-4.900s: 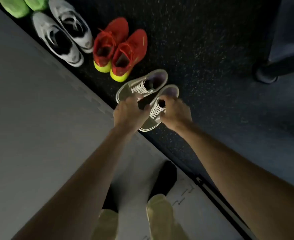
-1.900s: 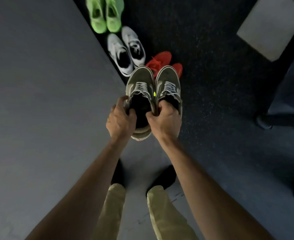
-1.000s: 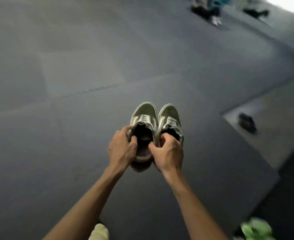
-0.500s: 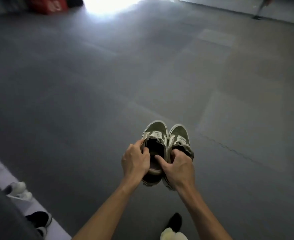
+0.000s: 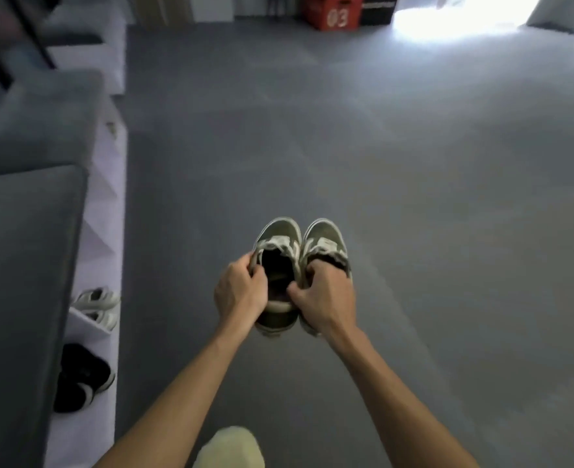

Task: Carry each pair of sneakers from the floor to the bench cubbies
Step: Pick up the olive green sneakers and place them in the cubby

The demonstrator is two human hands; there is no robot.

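Grey matting floor fills most of the view, running from the person's feet up to a bright patch of light at 1 o'clock, with a red box marked "03" at 12 o'clock along the far edge.

Near the centre of the frame, a pair of olive sneakers with pale laces and pale soles is held in the air, side by side and touching, toes pointing away toward 12 o'clock. The left hand is closed on the left shoe's collar, fingers hooked over its outer edge and thumb at the opening. The right hand is closed on the right shoe, fingers tucked into its opening, with the thumb reaching across to the heel of the left shoe. Both bare forearms rise from the bottom of the frame, and a pale trouser knee shows at 6 o'clock.

Along the left side, from 7 to 10 o'clock, runs the surface, a bench with a grey cushioned top, well apart from the held pair. Below its edge are white cubbies, seen from above at a steep angle. One cubby at 8 o'clock holds white sneakers; the next one toward 7 o'clock holds black sneakers with white soles. The cubbies farther toward 10 o'clock show only their white dividers. The picture is somewhat blurred, so finer detail of the shoes cannot be made out.
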